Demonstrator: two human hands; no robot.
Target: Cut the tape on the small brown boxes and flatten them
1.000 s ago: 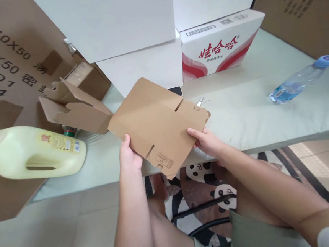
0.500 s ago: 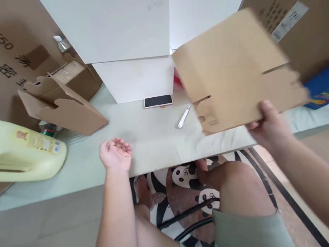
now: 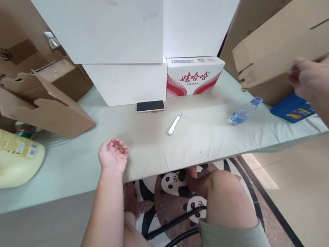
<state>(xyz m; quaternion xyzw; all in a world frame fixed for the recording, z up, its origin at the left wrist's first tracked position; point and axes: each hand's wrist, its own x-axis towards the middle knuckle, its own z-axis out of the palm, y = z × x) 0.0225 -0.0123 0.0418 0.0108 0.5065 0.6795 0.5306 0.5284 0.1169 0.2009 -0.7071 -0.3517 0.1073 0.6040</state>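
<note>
A flat piece of brown cardboard [image 3: 286, 38] with slots along its edges is in my right hand [image 3: 315, 70], gripped by its lower edge and held up at the far right. My left hand [image 3: 114, 155] rests palm up at the table's front edge, fingers loosely curled and apart, holding nothing. On the table between them lies a white utility knife [image 3: 175, 123], tip pointing away from me. Behind it, a phone [image 3: 150, 106] lies flat with its dark screen up. A clear plastic bottle [image 3: 244, 111] with a blue cap lies on its side below the cardboard.
An open cardboard box [image 3: 51, 110] and a pale yellow jug [image 3: 15, 159] stand on the left. White panels [image 3: 101, 25] and a red-and-white carton [image 3: 195, 76] line the back of the cloth-covered table [image 3: 144, 156]. A blue package [image 3: 291, 108] sits at the right.
My right hand has carried the cardboard to the right and up, uncovering the carton and the bottle. The view has turned slightly right. My left hand keeps its pose.
</note>
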